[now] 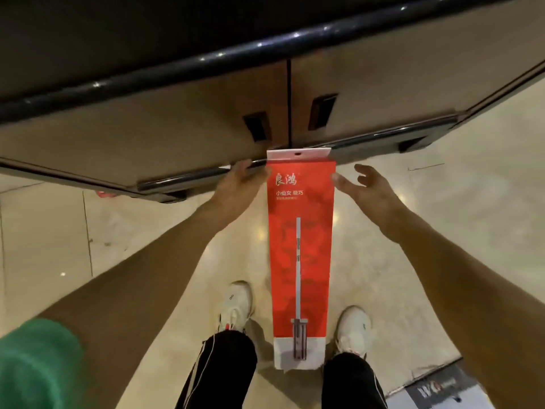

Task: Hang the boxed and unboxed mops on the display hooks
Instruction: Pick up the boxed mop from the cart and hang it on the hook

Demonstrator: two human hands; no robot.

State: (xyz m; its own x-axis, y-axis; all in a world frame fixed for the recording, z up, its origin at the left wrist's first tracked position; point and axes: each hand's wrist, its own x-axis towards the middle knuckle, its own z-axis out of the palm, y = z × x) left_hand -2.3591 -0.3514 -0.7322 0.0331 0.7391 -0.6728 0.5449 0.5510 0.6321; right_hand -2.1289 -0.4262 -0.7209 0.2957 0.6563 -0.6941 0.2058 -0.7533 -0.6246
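Observation:
A tall red boxed mop (300, 246) stands upright on the floor between my two white shoes. It has a white hang tab with a slot at the top and a picture of a mop on its front. My left hand (239, 184) holds the box's upper left edge, with the thumb at the front corner. My right hand (365, 187) is beside the upper right edge with its fingers spread, and only the thumb tip touches the box. No display hooks and no unboxed mops are in view.
A beige cabinet (177, 137) with a dark rounded rail and two recessed handles stands right in front of me. A cream tiled floor (132, 231) lies below. A grey printed carton (442, 391) lies at the bottom right, and a small red item (106, 193) is by the cabinet base.

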